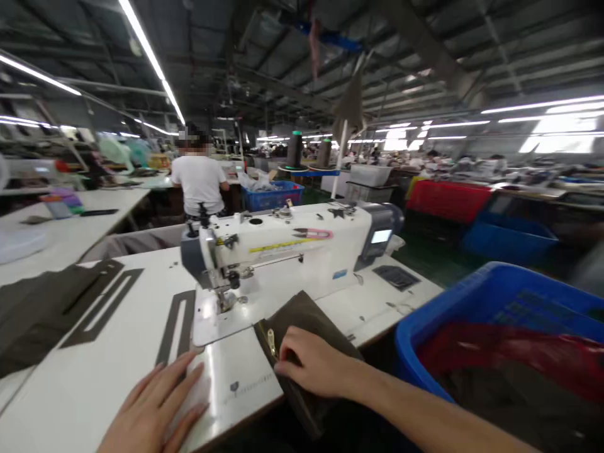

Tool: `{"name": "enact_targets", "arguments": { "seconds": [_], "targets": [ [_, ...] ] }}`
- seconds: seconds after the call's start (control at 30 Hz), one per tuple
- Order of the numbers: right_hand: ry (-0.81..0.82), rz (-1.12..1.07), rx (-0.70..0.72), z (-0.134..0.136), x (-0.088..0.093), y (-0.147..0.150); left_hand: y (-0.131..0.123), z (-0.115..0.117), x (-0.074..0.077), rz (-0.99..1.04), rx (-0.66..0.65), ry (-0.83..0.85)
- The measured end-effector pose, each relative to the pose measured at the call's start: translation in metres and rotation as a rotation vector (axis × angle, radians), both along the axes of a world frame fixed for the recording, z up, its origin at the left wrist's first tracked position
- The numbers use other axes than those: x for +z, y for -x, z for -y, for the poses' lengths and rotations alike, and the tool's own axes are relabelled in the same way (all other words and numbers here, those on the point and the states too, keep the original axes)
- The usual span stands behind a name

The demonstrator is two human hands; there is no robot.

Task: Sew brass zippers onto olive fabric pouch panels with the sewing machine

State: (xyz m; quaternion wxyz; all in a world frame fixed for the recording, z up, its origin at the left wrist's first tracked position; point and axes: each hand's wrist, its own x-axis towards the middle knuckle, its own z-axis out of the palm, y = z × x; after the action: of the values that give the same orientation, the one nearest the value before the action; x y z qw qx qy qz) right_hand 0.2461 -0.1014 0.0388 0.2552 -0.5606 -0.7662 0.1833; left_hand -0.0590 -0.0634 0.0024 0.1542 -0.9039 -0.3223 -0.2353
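My left hand (158, 406) lies on the white tabletop with its fingers spread, just below a dark fabric strip with a long slot (175, 327). My right hand (309, 362) is closed on an olive-brown fabric piece (306, 314), which has a zipper with a gold-coloured pull (271, 343) along its left edge. The fabric lies partly on the table and hangs over the front edge. Behind it stands a white sewing machine (287, 251), its needle area to the left of the fabric. Pink-handled snips (314, 233) rest on the machine.
Dark fabric (42, 314) and another slotted strip (104, 308) lie on the left. A blue bin (419, 352) with red and dark cloth stands at the right, beside the table. A person in a white shirt (198, 182) is beyond the machine, near another blue bin (271, 198).
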Motion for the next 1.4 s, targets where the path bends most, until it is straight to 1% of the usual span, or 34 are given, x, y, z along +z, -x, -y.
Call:
{"name": "enact_targets", "arguments": {
  "seconds": [0.03,0.07,0.13,0.2,0.23,0.3,0.37,0.43,0.5,0.57,0.6,0.67,0.73,0.8,0.9,1.0,1.07,1.13,1.3,1.33,1.4],
  "targets": [
    [0.053,-0.044,0.077,-0.008,-0.004,0.007,0.001,0.007,0.005,-0.039,0.008,-0.011],
    [0.079,-0.075,0.105,-0.013,-0.005,0.009,0.001,0.012,0.009,-0.053,0.018,-0.018],
    [0.067,-0.090,0.044,-0.018,-0.006,0.008,-0.001,0.018,0.014,-0.045,0.035,0.010],
    [0.042,-0.049,-0.039,-0.015,-0.007,0.006,-0.006,0.018,0.015,0.001,0.000,0.045],
    [0.039,-0.015,-0.068,-0.011,-0.009,0.008,-0.012,0.016,0.015,0.027,-0.039,0.064],
    [0.048,0.071,-0.118,-0.001,-0.017,0.016,-0.031,0.008,0.016,0.048,-0.108,0.143],
    [0.050,0.164,-0.180,0.007,-0.027,0.028,-0.057,-0.004,0.019,0.051,-0.164,0.230],
    [0.049,0.211,-0.189,0.011,-0.032,0.036,-0.085,-0.018,0.024,-0.026,-0.265,0.286],
    [0.050,0.189,-0.121,0.011,-0.031,0.037,-0.108,-0.030,0.027,-0.116,-0.354,0.339],
    [0.024,0.143,-0.050,0.007,-0.021,0.031,-0.123,-0.039,0.028,-0.188,-0.413,0.404],
    [0.003,0.119,-0.039,0.005,-0.015,0.025,-0.127,-0.042,0.028,-0.209,-0.431,0.432],
    [-0.052,0.062,-0.071,0.003,0.000,0.012,-0.130,-0.044,0.029,-0.226,-0.451,0.463],
    [-0.098,0.004,-0.147,0.004,0.013,-0.003,-0.130,-0.042,0.032,-0.218,-0.458,0.476],
    [-0.108,-0.019,-0.220,0.010,0.021,-0.017,-0.128,-0.038,0.037,-0.199,-0.446,0.491],
    [-0.056,-0.026,-0.264,0.022,0.021,-0.036,-0.124,-0.034,0.047,-0.124,-0.386,0.506],
    [-0.055,-0.097,-0.198,0.030,0.015,-0.046,-0.121,-0.033,0.057,-0.015,-0.326,0.512],
    [-0.114,-0.115,-0.129,0.029,0.012,-0.047,-0.119,-0.032,0.064,0.045,-0.291,0.526],
    [-0.204,-0.106,-0.114,0.026,0.012,-0.044,-0.117,-0.030,0.071,0.096,-0.250,0.562],
    [-0.503,-0.165,-0.249,0.019,0.017,-0.031,-0.112,-0.023,0.084,0.144,-0.200,0.667],
    [-0.520,-0.172,-0.260,0.018,0.018,-0.029,-0.110,-0.023,0.086,0.152,-0.198,0.682],
    [-0.488,-0.170,-0.269,0.017,0.020,-0.025,-0.109,-0.022,0.089,0.181,-0.203,0.709]
  ]
}}
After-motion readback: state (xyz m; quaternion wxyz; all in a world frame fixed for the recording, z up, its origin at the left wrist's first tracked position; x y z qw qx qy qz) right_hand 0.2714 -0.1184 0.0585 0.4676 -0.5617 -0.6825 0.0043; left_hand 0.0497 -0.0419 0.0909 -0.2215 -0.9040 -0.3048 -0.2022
